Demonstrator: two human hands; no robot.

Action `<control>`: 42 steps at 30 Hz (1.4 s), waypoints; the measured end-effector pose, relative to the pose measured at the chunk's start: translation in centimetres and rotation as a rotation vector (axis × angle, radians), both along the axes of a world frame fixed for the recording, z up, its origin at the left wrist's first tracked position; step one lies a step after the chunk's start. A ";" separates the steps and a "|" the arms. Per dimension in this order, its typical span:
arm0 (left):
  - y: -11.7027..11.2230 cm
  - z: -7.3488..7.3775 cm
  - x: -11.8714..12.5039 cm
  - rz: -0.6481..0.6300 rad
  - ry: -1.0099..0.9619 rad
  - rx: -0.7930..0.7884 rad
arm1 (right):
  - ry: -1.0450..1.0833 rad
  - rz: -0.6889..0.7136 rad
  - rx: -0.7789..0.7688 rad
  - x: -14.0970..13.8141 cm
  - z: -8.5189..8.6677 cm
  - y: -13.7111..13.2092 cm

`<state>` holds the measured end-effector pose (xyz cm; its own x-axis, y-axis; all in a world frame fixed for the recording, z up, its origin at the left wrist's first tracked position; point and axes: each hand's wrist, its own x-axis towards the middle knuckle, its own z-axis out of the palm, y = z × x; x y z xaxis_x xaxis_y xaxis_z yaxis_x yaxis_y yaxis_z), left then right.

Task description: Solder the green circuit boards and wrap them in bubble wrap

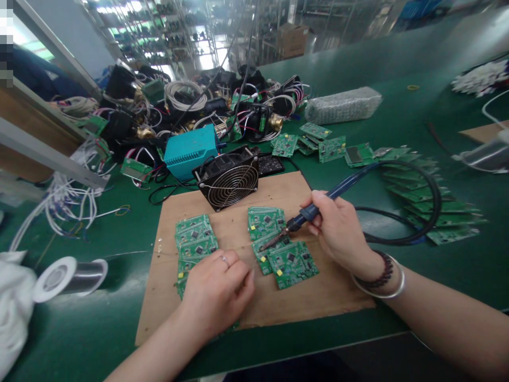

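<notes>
My right hand (338, 228) is closed around a blue-handled soldering iron (308, 212). Its dark tip reaches down to the left, over the right-hand group of green circuit boards (294, 262). My left hand (218, 286), fingers curled together, is closed on thin solder wire (127, 253) that runs in from a spool (71, 277) on the left. Under and behind that hand lies a second group of circuit boards (194, 233), partly covered by it. Both groups rest on a brown cardboard sheet (234, 236); whether the iron tip touches a board I cannot tell.
A black fan (230, 180) stands at the cardboard's back edge beside a teal box (191, 151). Behind are piled cables (186, 95) and a bubble-wrapped package (344, 106). The iron's black cord (435, 201) loops over rows of boards (421, 185) at right. White wires (67, 201) lie left.
</notes>
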<state>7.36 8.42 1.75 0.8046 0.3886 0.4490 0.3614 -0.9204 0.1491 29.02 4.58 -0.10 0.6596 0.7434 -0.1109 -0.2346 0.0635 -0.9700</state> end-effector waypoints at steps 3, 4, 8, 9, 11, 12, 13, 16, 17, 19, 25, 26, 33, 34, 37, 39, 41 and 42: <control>0.0 0.0 0.0 -0.003 -0.002 -0.004 | 0.018 -0.011 0.003 0.0 0.1 0.0; 0.0 0.1 0.0 -0.005 0.000 -0.007 | 0.020 -0.018 0.004 0.1 0.2 0.0; 0.0 0.1 0.0 -0.006 0.005 -0.017 | 0.000 -0.033 -0.001 0.3 0.2 -0.1; 0.1 0.0 0.0 -0.006 0.006 -0.017 | -0.006 -0.032 0.000 0.3 0.2 -0.1; 0.1 0.0 0.0 -0.007 0.008 -0.017 | -0.019 -0.023 0.007 0.3 0.1 -0.1; 0.1 -0.1 -0.1 -0.006 0.009 -0.014 | -0.025 -0.018 0.012 0.3 0.1 -0.1; 0.1 -0.1 -0.1 -0.004 0.009 -0.011 | -0.031 -0.014 0.016 0.2 0.0 -0.1; 0.1 -0.2 -0.1 0.004 0.014 -0.008 | -0.036 -0.001 0.009 0.1 -0.1 -0.1; 0.1 -0.1 -0.1 0.004 0.015 -0.008 | -0.035 0.004 0.004 0.0 -0.1 -0.1; 0.1 -0.1 -0.1 0.002 0.013 -0.007 | -0.039 0.007 -0.005 0.0 -0.1 -0.1; 0.1 0.1 0.0 -0.003 0.011 0.006 | -0.031 -0.016 -0.024 0.1 -0.3 0.0; 0.1 0.1 0.0 -0.002 0.012 0.008 | -0.026 -0.019 -0.023 0.1 -0.4 0.1; 0.1 0.0 -0.1 0.005 0.013 0.009 | -0.031 -0.021 -0.022 0.3 -0.3 0.0; 0.1 0.0 -0.1 0.006 0.011 0.009 | -0.041 -0.023 -0.014 0.4 -0.2 0.0; 0.1 -0.1 -0.1 0.007 0.009 0.014 | -0.074 -0.039 0.013 0.5 0.0 -0.1; 0.1 -0.1 -0.1 0.004 0.012 0.017 | -0.076 -0.040 0.017 0.5 0.1 -0.1; 0.1 -0.1 -0.1 0.004 0.012 0.024 | -0.055 -0.031 0.009 0.5 0.1 -0.1; 0.1 -0.1 0.0 0.006 0.011 0.027 | -0.042 -0.028 0.005 0.4 0.1 -0.1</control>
